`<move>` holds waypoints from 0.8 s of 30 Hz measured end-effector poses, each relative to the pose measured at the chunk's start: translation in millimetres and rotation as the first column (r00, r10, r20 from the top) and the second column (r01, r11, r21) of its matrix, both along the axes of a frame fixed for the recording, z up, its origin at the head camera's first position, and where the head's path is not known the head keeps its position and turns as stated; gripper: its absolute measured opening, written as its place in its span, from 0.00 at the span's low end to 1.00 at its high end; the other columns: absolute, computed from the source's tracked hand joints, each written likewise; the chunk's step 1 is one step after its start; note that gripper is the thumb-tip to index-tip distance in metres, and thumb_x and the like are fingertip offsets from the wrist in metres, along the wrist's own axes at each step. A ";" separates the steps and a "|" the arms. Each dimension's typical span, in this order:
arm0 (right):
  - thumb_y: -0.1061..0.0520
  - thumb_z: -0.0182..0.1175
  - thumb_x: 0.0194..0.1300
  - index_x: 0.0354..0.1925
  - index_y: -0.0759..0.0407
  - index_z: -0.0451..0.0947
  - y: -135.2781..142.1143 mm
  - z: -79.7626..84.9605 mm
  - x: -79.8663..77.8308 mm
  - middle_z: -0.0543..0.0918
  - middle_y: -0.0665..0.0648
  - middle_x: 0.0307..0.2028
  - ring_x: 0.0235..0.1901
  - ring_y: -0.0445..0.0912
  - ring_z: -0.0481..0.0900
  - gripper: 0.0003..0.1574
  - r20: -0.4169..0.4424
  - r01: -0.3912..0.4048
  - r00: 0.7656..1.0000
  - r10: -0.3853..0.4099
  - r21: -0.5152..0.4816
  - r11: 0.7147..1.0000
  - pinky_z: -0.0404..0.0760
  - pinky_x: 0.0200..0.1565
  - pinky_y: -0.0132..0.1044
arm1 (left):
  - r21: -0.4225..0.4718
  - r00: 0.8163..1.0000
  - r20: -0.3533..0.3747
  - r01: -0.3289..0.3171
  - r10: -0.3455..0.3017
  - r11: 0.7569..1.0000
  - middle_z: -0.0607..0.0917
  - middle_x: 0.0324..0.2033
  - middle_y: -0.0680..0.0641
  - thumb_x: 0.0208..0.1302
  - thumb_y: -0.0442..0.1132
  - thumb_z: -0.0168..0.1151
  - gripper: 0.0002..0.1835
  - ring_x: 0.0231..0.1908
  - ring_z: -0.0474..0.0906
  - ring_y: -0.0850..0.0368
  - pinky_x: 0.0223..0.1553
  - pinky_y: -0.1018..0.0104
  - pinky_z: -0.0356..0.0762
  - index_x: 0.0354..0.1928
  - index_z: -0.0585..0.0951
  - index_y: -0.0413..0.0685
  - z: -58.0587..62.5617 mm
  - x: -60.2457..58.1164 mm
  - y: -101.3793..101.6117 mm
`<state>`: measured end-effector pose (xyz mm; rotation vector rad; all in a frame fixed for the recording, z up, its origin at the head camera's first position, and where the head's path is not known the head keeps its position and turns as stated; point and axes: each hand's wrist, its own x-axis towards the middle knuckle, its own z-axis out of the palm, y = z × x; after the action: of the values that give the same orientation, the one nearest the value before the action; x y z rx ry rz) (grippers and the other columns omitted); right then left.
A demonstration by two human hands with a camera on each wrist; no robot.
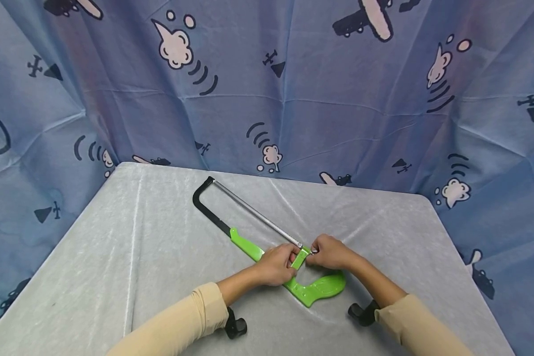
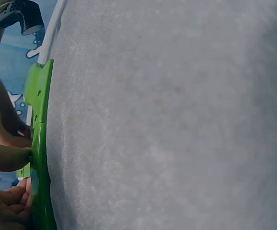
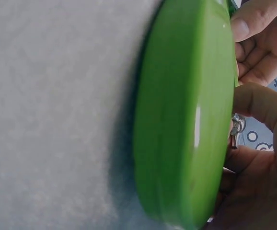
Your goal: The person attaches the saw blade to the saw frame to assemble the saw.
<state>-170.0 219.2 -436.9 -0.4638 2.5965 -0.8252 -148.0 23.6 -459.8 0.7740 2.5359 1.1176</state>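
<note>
A hacksaw with a green frame (image 1: 246, 245) and a black front bow (image 1: 213, 217) lies slanted across the table. Its silver blade bar (image 1: 258, 214) runs along the far side, down to the green post (image 1: 299, 259). My left hand (image 1: 273, 266) holds that post between thumb and fingers. Just right of the post, my right hand (image 1: 331, 253) pinches a small metal wing nut (image 1: 313, 252), partly covered by the fingers. The right wrist view shows the nut (image 3: 238, 123) behind the green handle (image 3: 181, 120). In the left wrist view, the green frame (image 2: 41, 191) runs along the edge.
A pale grey cloth covers the table (image 1: 169, 277). Behind it hangs a blue curtain (image 1: 231, 64) printed with planes and clouds. Black wrist mounts (image 1: 236, 326) show beneath both forearms.
</note>
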 end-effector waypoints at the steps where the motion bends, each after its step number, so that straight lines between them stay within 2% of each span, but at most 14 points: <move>1: 0.60 0.66 0.48 0.13 0.51 0.65 -0.2 0.2 0.2 0.63 0.42 0.12 0.15 0.37 0.61 0.19 -0.012 0.006 1.000 -0.006 0.004 1.000 0.60 0.21 0.31 | 0.000 1.000 0.000 0.000 0.000 1.000 0.77 0.31 0.55 0.54 0.31 0.69 0.19 0.31 0.70 0.67 0.47 0.67 0.66 0.49 0.78 0.42 -0.2 -0.1 0.1; 5: 0.59 0.68 0.47 0.22 0.56 0.70 -1.1 0.4 1.1 0.70 0.47 0.19 0.21 0.40 0.67 0.14 -0.070 0.023 0.997 -0.022 0.022 0.999 0.66 0.25 0.34 | -0.009 1.000 -0.004 -0.001 0.001 1.000 0.76 0.30 0.56 0.54 0.32 0.69 0.19 0.31 0.70 0.67 0.48 0.66 0.66 0.49 0.78 0.43 -0.5 -0.5 0.0; 8: 0.59 0.69 0.48 0.28 0.59 0.71 0.0 1.1 0.1 0.73 0.50 0.24 0.25 0.42 0.70 0.14 -0.079 0.024 0.997 -0.023 0.010 1.000 0.70 0.29 0.35 | -0.008 1.000 -0.007 0.003 -0.003 1.000 0.76 0.30 0.56 0.54 0.31 0.69 0.19 0.31 0.70 0.67 0.49 0.66 0.67 0.48 0.78 0.42 -0.9 -0.7 -0.3; 11: 0.60 0.68 0.49 0.30 0.61 0.72 4.8 2.7 -1.7 0.73 0.51 0.24 0.25 0.43 0.70 0.13 -0.039 0.011 0.999 -0.012 -0.037 0.999 0.70 0.29 0.35 | -0.003 1.000 -0.006 0.010 -0.010 1.000 0.76 0.30 0.55 0.54 0.31 0.68 0.19 0.31 0.70 0.66 0.49 0.65 0.66 0.49 0.78 0.42 -1.0 -0.6 -0.1; 17: 0.62 0.63 0.57 0.29 0.65 0.77 18.3 3.2 -5.6 0.73 0.49 0.21 0.22 0.40 0.69 0.06 0.085 -0.059 0.994 0.074 -0.173 0.983 0.69 0.26 0.31 | -0.007 1.000 0.003 0.014 -0.014 1.000 0.76 0.31 0.55 0.55 0.31 0.68 0.19 0.31 0.70 0.67 0.50 0.65 0.66 0.50 0.78 0.41 -1.4 -0.6 -0.3; 21: 0.62 0.60 0.62 0.31 0.69 0.80 24.8 2.0 -8.0 0.73 0.48 0.21 0.21 0.38 0.68 0.09 0.145 -0.075 0.983 0.113 -0.245 0.967 0.67 0.25 0.30 | -0.011 1.000 -0.003 0.008 -0.008 1.000 0.77 0.31 0.55 0.55 0.31 0.68 0.19 0.31 0.70 0.67 0.49 0.66 0.67 0.50 0.78 0.42 -0.3 -0.5 -0.6; 24: 0.61 0.57 0.65 0.34 0.70 0.82 27.6 3.0 -8.4 0.75 0.50 0.23 0.23 0.38 0.69 0.11 0.182 -0.063 0.977 0.112 -0.253 0.965 0.67 0.26 0.29 | -0.007 1.000 -0.004 0.006 -0.006 1.000 0.77 0.31 0.54 0.54 0.31 0.68 0.19 0.31 0.71 0.67 0.50 0.66 0.67 0.50 0.78 0.42 0.3 -0.1 -0.7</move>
<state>-178.5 246.8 -433.9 -0.5344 2.2887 -1.1097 -148.1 22.9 -459.4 0.7822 2.5378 1.1056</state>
